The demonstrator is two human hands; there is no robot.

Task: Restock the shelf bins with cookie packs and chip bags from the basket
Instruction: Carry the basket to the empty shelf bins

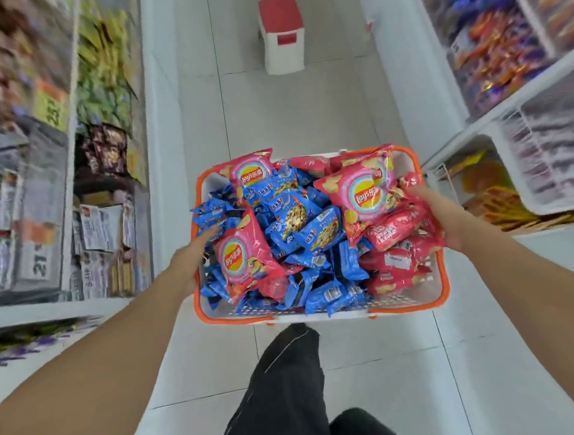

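I hold a white basket with an orange rim (235,319) in front of me, above the aisle floor. It is heaped with pink chip bags (247,254) and blue cookie packs (299,216). My left hand (192,255) grips the basket's left rim, its fingers reaching over onto the packs. My right hand (439,212) grips the right rim, and its fingers lie against the red and pink bags there. Both thumbs are hidden.
Shelves of snacks (37,202) line the left side, blurred. On the right are white wire shelf bins (516,178) holding packaged goods. A red-and-white step stool (281,35) stands on the tiled floor ahead. My dark trouser leg (292,388) is below the basket.
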